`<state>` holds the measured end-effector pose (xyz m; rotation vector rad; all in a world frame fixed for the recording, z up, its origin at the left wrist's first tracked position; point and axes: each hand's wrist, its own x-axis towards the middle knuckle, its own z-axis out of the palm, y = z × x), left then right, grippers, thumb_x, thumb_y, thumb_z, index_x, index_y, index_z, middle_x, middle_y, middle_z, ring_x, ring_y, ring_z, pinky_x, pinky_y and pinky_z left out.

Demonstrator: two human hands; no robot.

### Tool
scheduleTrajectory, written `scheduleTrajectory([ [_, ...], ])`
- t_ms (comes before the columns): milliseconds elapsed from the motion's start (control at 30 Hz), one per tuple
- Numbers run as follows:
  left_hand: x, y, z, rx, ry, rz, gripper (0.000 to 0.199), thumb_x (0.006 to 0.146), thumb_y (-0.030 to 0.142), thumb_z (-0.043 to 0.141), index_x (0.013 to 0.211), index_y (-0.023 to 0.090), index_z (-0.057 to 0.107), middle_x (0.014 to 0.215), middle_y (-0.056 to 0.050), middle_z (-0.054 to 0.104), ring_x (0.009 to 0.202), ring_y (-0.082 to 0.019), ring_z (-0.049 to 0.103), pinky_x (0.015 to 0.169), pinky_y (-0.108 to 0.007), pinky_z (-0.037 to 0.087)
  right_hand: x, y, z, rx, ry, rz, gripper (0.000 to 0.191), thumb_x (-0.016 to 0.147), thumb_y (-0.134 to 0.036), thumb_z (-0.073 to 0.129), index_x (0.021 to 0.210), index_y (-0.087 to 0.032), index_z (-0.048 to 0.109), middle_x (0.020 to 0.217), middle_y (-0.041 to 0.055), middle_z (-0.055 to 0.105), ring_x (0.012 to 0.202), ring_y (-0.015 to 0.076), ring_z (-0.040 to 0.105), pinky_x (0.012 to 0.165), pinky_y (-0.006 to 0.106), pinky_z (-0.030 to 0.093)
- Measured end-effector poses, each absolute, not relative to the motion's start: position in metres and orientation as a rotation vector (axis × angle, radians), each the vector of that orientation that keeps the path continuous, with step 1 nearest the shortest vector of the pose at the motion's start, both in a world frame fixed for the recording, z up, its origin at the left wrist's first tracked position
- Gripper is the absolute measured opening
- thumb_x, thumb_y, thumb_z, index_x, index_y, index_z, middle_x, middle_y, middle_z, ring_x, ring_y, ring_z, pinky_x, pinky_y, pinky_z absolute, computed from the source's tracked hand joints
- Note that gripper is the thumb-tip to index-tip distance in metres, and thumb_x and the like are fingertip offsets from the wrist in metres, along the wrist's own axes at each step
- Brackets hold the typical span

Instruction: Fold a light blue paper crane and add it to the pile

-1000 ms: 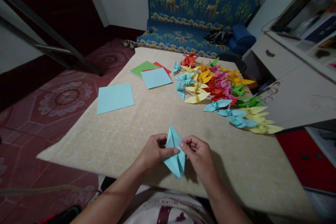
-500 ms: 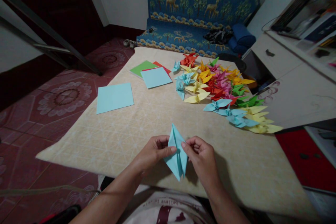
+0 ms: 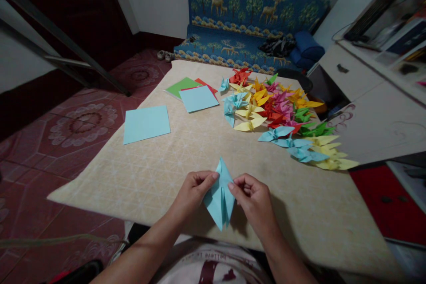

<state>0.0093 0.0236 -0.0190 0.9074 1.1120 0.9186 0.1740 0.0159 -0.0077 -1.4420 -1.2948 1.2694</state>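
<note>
A light blue paper (image 3: 218,199), folded into a diamond with a slit down its lower half, is held upright above the near part of the table. My left hand (image 3: 196,188) pinches its upper left edge, thumb on the front face. On the right edge, my right hand (image 3: 251,193) grips it between thumb and fingers. Beyond them, a flat light blue sheet (image 3: 147,124) lies at the left. Another blue sheet (image 3: 199,99) rests over green (image 3: 183,86) and red sheets. Many folded paper cranes (image 3: 278,105) in several colours cover the right side.
The cream tablecloth (image 3: 133,173) hangs at a corner on the left. Behind the table stands a blue patterned sofa (image 3: 226,46). To the right are a white cabinet (image 3: 376,106) and a red box (image 3: 389,199); metal bars (image 3: 63,35) lean at the left.
My left thumb has moved up along the folded paper toward its upper left edge. The paper has turned slightly, and its lower tips have shifted left.
</note>
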Motion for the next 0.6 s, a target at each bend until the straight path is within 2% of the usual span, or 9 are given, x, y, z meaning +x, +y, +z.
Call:
scheduleTrajectory([
  [133,0.0093,0.0231,-0.0174,1.006,1.131,0.94,0.043,0.079,0.046,0.064,0.054,0.013,0.054,0.055,0.004,0.035,0.052,-0.007,0.031,0.049,-0.021,0.023,0.1732,0.0189,-0.0062,-1.413,-1.306,1.293,0.018,0.076,-0.034,0.067,0.072,-0.017,0.062,0.062,-0.001,0.057,0.055,0.0114,0.051,0.05,0.02,0.039],
  [233,0.0114,0.0221,-0.0158,1.032,1.093,0.913,0.04,0.077,0.044,0.067,0.055,0.011,0.059,0.055,0.003,0.038,0.052,-0.007,0.032,0.048,-0.02,0.023,0.1736,0.0215,-0.005,-1.392,-1.312,1.305,0.018,0.075,-0.034,0.067,0.075,-0.016,0.064,0.063,-0.0005,0.058,0.056,0.0117,0.051,0.05,0.021,0.039],
  [433,0.0128,0.0201,-0.0169,0.992,0.965,0.817,0.028,0.071,0.038,0.075,0.077,0.01,0.073,0.068,-0.003,0.061,0.06,-0.011,0.05,0.056,-0.021,0.038,0.1762,0.0235,-0.0053,-1.412,-1.3,1.305,0.025,0.076,-0.035,0.067,0.063,-0.015,0.061,0.055,-0.0023,0.051,0.052,0.01,0.044,0.048,0.021,0.034],
  [600,0.0087,0.0196,-0.0185,1.005,0.9,0.753,0.027,0.068,0.032,0.078,0.085,0.012,0.074,0.076,-0.004,0.067,0.066,-0.013,0.056,0.063,-0.023,0.043,0.1788,0.0235,-0.0054,-1.419,-1.214,1.329,0.026,0.075,-0.037,0.068,0.063,-0.015,0.061,0.055,-0.0029,0.05,0.053,0.01,0.043,0.049,0.022,0.033],
])
